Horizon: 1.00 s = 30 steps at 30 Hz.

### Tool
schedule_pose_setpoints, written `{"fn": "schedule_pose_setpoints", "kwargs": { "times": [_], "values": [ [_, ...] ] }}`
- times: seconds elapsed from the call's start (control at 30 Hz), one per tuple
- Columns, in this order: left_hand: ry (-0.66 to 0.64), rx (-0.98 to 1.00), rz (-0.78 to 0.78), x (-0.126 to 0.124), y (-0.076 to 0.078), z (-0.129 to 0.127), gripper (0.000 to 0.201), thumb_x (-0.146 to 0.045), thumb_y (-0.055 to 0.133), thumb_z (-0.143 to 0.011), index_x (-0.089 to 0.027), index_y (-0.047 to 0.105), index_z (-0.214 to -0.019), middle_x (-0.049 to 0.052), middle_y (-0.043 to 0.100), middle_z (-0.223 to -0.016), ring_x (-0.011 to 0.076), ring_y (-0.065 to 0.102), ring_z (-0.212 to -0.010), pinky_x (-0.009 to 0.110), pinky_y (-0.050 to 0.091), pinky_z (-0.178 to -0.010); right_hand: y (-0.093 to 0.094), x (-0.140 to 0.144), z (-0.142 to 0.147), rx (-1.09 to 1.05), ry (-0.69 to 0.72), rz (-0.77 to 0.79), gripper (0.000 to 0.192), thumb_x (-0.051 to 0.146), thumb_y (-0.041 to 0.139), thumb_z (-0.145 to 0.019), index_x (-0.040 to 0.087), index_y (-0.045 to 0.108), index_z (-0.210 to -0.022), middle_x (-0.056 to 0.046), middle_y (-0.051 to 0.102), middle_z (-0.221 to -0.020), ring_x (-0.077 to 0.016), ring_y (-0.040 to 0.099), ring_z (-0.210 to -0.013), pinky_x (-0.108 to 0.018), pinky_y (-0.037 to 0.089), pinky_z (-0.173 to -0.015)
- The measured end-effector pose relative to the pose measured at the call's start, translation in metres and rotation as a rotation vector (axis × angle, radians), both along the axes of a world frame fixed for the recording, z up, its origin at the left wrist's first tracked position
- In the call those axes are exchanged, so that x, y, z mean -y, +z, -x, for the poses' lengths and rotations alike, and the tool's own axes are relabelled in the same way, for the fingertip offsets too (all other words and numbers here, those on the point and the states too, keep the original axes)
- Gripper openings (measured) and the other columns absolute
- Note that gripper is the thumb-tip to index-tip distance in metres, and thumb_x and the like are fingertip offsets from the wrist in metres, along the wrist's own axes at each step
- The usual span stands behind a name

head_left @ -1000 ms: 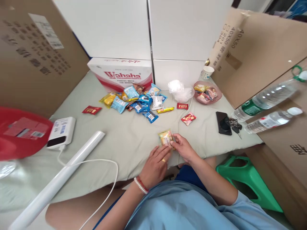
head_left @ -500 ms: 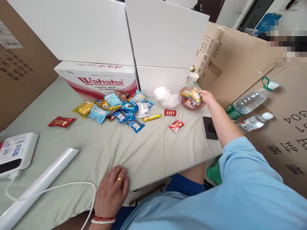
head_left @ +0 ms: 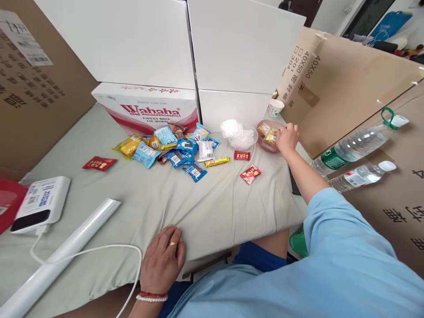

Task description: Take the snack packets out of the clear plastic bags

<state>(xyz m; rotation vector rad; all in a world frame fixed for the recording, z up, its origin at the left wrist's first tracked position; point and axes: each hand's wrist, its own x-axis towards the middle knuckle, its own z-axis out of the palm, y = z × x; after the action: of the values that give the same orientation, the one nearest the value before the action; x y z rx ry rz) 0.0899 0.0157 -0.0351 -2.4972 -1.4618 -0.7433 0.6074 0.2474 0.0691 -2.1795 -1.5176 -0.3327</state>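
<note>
My right hand (head_left: 286,138) reaches to the far right of the cloth-covered table (head_left: 185,207) and rests at the rim of a pink bowl (head_left: 265,145). Its curled fingers pinch the edge of a yellow snack packet (head_left: 270,136) that lies in the bowl on other wrapped snacks. My left hand (head_left: 164,260), with a ring and a red-and-white bracelet, lies flat on the near table edge and holds nothing. A pile of blue and yellow snack packets (head_left: 172,148) sits mid-table, with a red packet (head_left: 251,173) lying apart.
White boxes and a Wahaha carton (head_left: 149,108) line the back. A crumpled clear bag (head_left: 236,132) and paper cup (head_left: 275,107) stand near the bowl. Two water bottles (head_left: 354,148) lie on cardboard at right. A power bank (head_left: 41,203), white cable and plastic roll (head_left: 62,251) are at left.
My right hand carried the yellow packet from in front of me to the pink bowl and lowered it in. My left hand moved off the packet onto the table edge.
</note>
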Motion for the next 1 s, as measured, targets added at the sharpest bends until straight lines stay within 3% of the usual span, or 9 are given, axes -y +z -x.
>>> {"fn": "schedule_pose_setpoints", "kwargs": {
  "times": [0.07,0.2,0.33,0.4,0.5,0.6,0.7,0.83,1.0],
  "values": [
    [-0.002,0.001,-0.001,0.0,-0.001,0.0,0.027,-0.015,0.058,-0.09,-0.021,0.061,-0.117,0.013,0.07,-0.114,0.0312,0.068,-0.111,0.046,0.054,-0.095,0.011,-0.006,0.018,0.001,0.032,-0.065,0.034,0.021,0.041,-0.097,0.017,0.072,-0.112,-0.016,0.061,-0.117,-0.0309,0.049,-0.114,-0.047,0.043,-0.1],
    [0.006,0.021,0.025,0.001,-0.003,0.001,0.027,-0.016,0.058,-0.09,-0.022,0.063,-0.116,0.012,0.07,-0.115,0.0308,0.067,-0.113,0.046,0.053,-0.097,0.036,-0.028,0.077,0.04,0.417,-0.031,0.034,0.022,0.041,-0.1,0.017,0.071,-0.117,-0.014,0.063,-0.114,-0.028,0.053,-0.111,-0.043,0.043,-0.101],
    [0.011,-0.002,0.017,0.002,-0.002,0.001,0.024,-0.016,0.058,-0.091,-0.021,0.063,-0.114,0.012,0.07,-0.116,0.0301,0.066,-0.114,0.044,0.053,-0.098,0.045,-0.052,0.136,0.248,0.721,0.127,0.025,0.029,0.058,-0.097,0.018,0.072,-0.115,-0.013,0.062,-0.121,-0.0311,0.047,-0.122,-0.043,0.043,-0.1],
    [0.022,-0.009,0.015,0.003,-0.001,0.0,0.023,-0.016,0.057,-0.092,-0.02,0.063,-0.114,0.012,0.069,-0.116,0.0296,0.066,-0.114,0.044,0.053,-0.098,0.042,-0.06,0.148,0.332,0.698,0.259,0.022,0.028,0.062,-0.095,0.016,0.074,-0.109,-0.016,0.063,-0.119,-0.0335,0.047,-0.123,-0.044,0.044,-0.096],
    [0.026,-0.011,0.013,0.004,-0.001,-0.001,0.022,-0.016,0.056,-0.093,-0.018,0.064,-0.114,0.013,0.069,-0.116,0.0291,0.066,-0.114,0.043,0.053,-0.098,0.036,-0.067,0.139,0.336,0.49,0.358,0.022,0.018,0.056,-0.095,0.013,0.076,-0.103,-0.019,0.068,-0.112,-0.0345,0.053,-0.119,-0.041,0.047,-0.09],
    [0.02,-0.002,0.016,0.004,-0.002,-0.001,0.023,-0.016,0.057,-0.093,-0.017,0.065,-0.114,0.014,0.069,-0.116,0.0297,0.065,-0.116,0.043,0.052,-0.1,0.032,-0.067,0.112,0.215,0.275,0.384,0.021,0.017,0.062,-0.088,0.013,0.076,-0.103,-0.018,0.072,-0.11,-0.032,0.062,-0.108,-0.038,0.049,-0.087],
    [0.024,0.023,0.018,0.004,-0.005,0.0,0.023,-0.016,0.058,-0.092,-0.017,0.066,-0.114,0.014,0.069,-0.117,0.0304,0.065,-0.117,0.044,0.052,-0.101,0.029,-0.062,0.089,-0.043,0.225,0.382,0.018,0.018,0.069,-0.081,0.015,0.077,-0.097,-0.011,0.076,-0.096,-0.025,0.067,-0.09,-0.033,0.05,-0.083],
    [0.017,0.028,0.008,0.004,-0.006,0.0,0.023,-0.016,0.058,-0.092,-0.016,0.066,-0.113,0.014,0.07,-0.117,0.0311,0.065,-0.117,0.045,0.052,-0.1,0.03,-0.055,0.075,-0.313,0.22,0.267,0.017,0.018,0.063,-0.083,0.018,0.076,-0.095,-0.005,0.076,-0.086,-0.0199,0.067,-0.08,-0.03,0.05,-0.076],
    [0.008,0.02,-0.003,0.004,-0.005,-0.001,0.023,-0.016,0.058,-0.092,-0.013,0.067,-0.113,0.016,0.07,-0.116,0.0318,0.065,-0.116,0.045,0.051,-0.1,0.049,-0.058,0.07,-0.684,0.231,-0.084,0.004,0.02,0.069,-0.083,0.02,0.069,-0.087,-0.005,0.073,-0.093,-0.0207,0.061,-0.095,-0.034,0.046,-0.092]
  ]
}}
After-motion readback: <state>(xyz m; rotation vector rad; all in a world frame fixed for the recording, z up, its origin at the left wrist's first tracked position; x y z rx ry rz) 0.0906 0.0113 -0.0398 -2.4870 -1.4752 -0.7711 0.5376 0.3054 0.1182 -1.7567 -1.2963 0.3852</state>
